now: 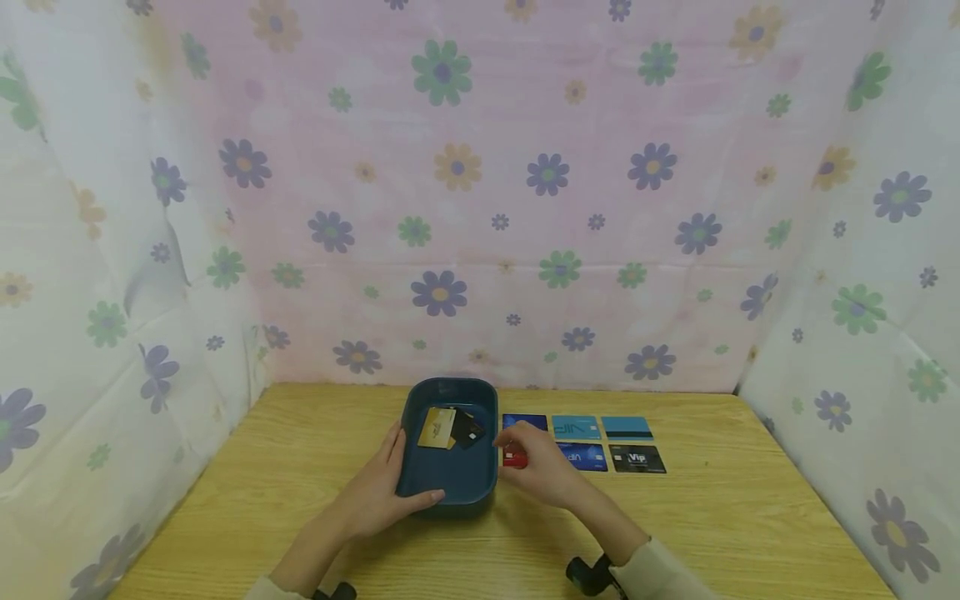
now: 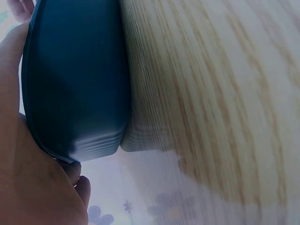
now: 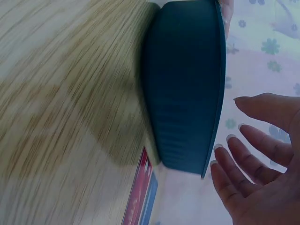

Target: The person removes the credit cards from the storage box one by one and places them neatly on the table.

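Observation:
A dark blue rectangular tray (image 1: 450,487) stands on the table. Inside it a gold card (image 1: 436,427) partly overlaps a black card (image 1: 467,432). My left hand (image 1: 378,487) holds the tray from its left side, the thumb over the front rim. Just beside the tray's right rim is my right hand (image 1: 540,462); in the right wrist view its fingers (image 3: 255,168) are loosely bent, apart from the tray wall, with nothing between them. A red card (image 1: 514,459) lies partly hidden beneath this hand, and a blue VIP card (image 1: 585,457) is next to it.
Right of the tray lie two rows of cards, including a dark blue card (image 1: 525,421), a teal VIP card (image 1: 576,427), a teal striped card (image 1: 627,428) and a black Vip card (image 1: 637,459). Flowered cloth (image 1: 495,250) encloses the wooden table (image 1: 750,500) behind and at both sides.

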Tool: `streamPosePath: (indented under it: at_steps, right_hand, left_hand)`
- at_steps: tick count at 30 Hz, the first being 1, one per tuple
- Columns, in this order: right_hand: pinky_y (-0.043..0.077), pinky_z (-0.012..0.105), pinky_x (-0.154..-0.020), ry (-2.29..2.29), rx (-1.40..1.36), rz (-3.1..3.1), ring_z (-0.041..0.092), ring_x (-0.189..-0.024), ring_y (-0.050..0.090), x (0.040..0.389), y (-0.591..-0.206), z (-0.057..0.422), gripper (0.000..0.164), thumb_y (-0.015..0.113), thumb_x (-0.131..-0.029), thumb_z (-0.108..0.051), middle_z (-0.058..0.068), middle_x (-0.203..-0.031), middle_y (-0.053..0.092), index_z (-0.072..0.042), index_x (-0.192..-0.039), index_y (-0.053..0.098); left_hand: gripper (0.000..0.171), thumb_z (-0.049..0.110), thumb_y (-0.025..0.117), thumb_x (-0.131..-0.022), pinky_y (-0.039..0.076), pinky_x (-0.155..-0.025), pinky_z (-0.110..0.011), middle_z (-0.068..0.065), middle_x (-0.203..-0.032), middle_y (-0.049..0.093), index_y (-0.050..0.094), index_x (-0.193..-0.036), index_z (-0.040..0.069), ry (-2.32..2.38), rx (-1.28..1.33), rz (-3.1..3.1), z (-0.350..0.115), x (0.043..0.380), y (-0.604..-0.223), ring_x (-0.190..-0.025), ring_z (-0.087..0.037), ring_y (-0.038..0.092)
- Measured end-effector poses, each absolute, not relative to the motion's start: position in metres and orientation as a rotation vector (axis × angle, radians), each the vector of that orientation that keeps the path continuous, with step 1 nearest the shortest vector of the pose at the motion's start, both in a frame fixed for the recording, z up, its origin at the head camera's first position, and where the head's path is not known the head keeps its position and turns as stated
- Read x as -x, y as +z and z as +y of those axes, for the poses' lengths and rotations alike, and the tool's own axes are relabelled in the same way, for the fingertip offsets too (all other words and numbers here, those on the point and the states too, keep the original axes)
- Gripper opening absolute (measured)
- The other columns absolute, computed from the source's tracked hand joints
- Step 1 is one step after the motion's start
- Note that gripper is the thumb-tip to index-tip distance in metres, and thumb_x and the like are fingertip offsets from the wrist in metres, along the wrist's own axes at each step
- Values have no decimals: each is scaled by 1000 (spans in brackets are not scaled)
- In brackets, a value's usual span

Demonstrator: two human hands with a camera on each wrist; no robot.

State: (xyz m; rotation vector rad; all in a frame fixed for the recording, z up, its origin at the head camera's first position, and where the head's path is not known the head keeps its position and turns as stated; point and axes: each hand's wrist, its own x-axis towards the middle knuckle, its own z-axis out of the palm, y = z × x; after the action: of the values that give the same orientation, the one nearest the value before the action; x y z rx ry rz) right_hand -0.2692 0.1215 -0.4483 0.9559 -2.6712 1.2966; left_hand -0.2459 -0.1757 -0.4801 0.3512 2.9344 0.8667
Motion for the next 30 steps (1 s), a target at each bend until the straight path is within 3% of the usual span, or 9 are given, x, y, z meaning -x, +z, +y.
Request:
streamPosePath:
  at_steps: [11,19,30]
  right_hand:
    - [55,47,-89,1285,-1077,-2639,34,-103,64,274,-442,82,27,75,-93,-9,12,-113,66,-5,-119,68]
    - [57,37,-86,1516,-951,-2728,31,-107,64,283,-445,52,44,75,-93,-16,19,-126,57,-2,-132,60]
    - [56,43,-87,1402,-886,-2761,37,-108,61,306,-460,26,49,77,-90,-9,23,-128,56,5,-133,58]
  left_hand:
    - [130,81,63,-81,36,-113,-63,-16,-171,-5,4,-163,0,842,-350,2940,-178,245,-477,-151,-46,25]
    - [126,77,65,-84,36,-112,-63,-18,-171,-4,4,-163,-1,849,-369,2934,-180,245,-479,-150,-47,26]
    - [126,78,65,-83,36,-113,-62,-13,-172,-5,5,-164,1,863,-353,2921,-178,244,-480,-150,-45,28]
